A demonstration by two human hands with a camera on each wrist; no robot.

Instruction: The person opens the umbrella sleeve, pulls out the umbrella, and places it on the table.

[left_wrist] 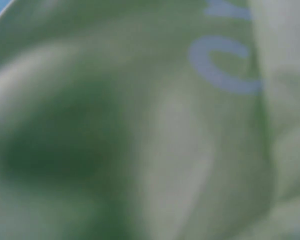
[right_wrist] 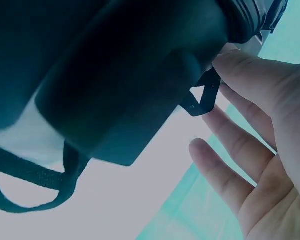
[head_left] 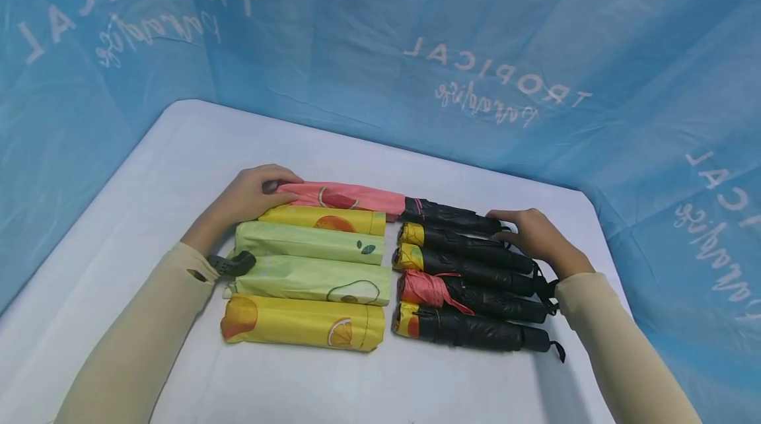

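Observation:
Folded umbrellas lie in two columns on the white table. My left hand grips the left end of a pink umbrella with a watermelon print, at the far end of the left column. To the right, my right hand holds the end of a black umbrella whose inner end meets the pink one. Thumb and fingers are at its dark end in the right wrist view. Blurred green umbrella fabric fills the left wrist view, hiding the left hand there.
Nearer lie a yellow umbrella, two green umbrellas and another yellow umbrella. Several black umbrellas with wrist straps lie on the right. Blue printed curtains surround the white table.

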